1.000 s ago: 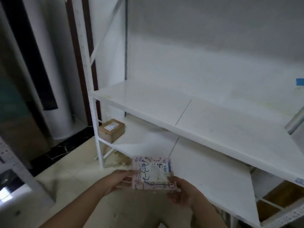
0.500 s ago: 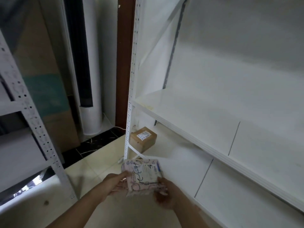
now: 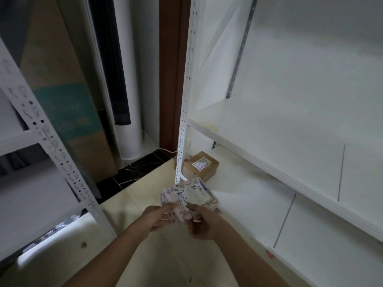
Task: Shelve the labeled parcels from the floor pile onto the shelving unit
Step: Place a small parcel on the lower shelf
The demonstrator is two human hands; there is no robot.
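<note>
Two parcels are in view. One is a soft pink patterned mailer bag (image 3: 189,198). It is held in the air just in front of the left upright post of the white metal shelving unit (image 3: 183,121), level with the lower white shelf board (image 3: 259,201). It carries one white printed label (image 3: 198,190) with a blue strip, its print too small to read. Beside the label are black marker characters that seem to begin with an "A"; the rest cannot be made out.

Both hands grip the bag's near edge. The left hand (image 3: 158,216) and right hand (image 3: 204,223) have their fingers curled round it.

The second parcel, a small brown cardboard box (image 3: 202,167) with one white label, sits just behind the post. Two shelf boards show, and the upper white board (image 3: 290,141) is bare.
</note>
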